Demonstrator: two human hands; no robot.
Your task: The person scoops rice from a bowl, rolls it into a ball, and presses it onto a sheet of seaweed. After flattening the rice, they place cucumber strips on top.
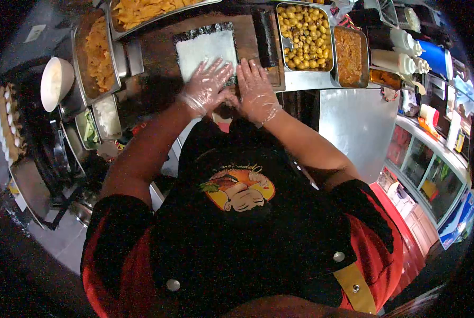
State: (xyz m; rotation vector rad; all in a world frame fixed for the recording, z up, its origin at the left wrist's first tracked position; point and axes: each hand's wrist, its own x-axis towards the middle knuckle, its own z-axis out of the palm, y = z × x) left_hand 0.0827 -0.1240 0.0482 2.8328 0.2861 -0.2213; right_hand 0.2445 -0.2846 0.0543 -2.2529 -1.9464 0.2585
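A flat white layer point(202, 50) covers most of a black, seaweed-like sheet point(230, 32) on the brown board point(157, 47). My left hand point(210, 87), in a clear plastic glove, lies with its fingers spread over the near part of the white layer. Beside the sheet's right edge is my right hand point(258, 93), gloved too, its fingers stretched out flat. Both thumbs come close together between the hands. Neither hand grips anything. A long black piece point(265, 37) lies on the right of the board.
Metal trays of small yellow-brown balls point(307, 37) and of orange-brown filling point(351, 55) stand at right, near squeeze bottles point(404, 63). At left are a tray of orange-brown food point(97, 55), a white bowl point(57, 84) and a tray of eggs point(10, 122). A steel counter point(356, 122) lies at right.
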